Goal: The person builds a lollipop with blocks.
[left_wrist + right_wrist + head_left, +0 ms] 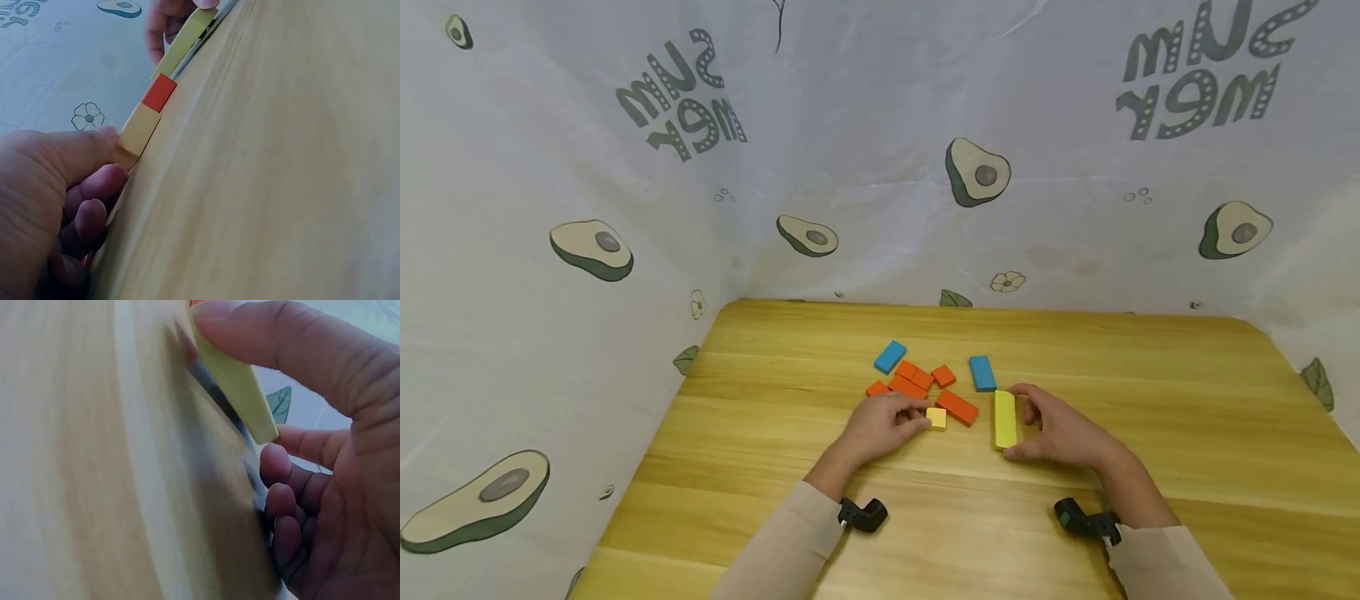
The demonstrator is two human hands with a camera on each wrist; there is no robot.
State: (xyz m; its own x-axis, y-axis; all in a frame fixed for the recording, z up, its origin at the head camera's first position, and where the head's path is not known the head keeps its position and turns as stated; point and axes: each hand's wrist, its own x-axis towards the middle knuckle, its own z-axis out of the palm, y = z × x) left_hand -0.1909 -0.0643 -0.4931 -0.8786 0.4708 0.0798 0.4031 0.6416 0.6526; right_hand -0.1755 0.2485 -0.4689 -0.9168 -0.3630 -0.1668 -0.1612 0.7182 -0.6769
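My left hand [878, 427] pinches a small light-orange block [936, 418] between thumb and fingers. The left wrist view shows the thumb pressed on the near end of this block [139, 128]. To the right, my right hand [1063, 429] holds a long yellow block [1005, 421] by its two ends, thumb at the near end and index finger at the far end. In the right wrist view a gap shows between the yellow block [240, 394] and the wooden table. An orange-red oblong block [957, 407] lies between the hands.
Beyond the left hand lie several orange-red blocks [910, 386], some side by side, and a small orange-red one [943, 376] apart. Two blue blocks lie farther back, one to the left [890, 357] and one to the right [982, 373]. A printed white curtain [865, 175] hangs behind the table [760, 392].
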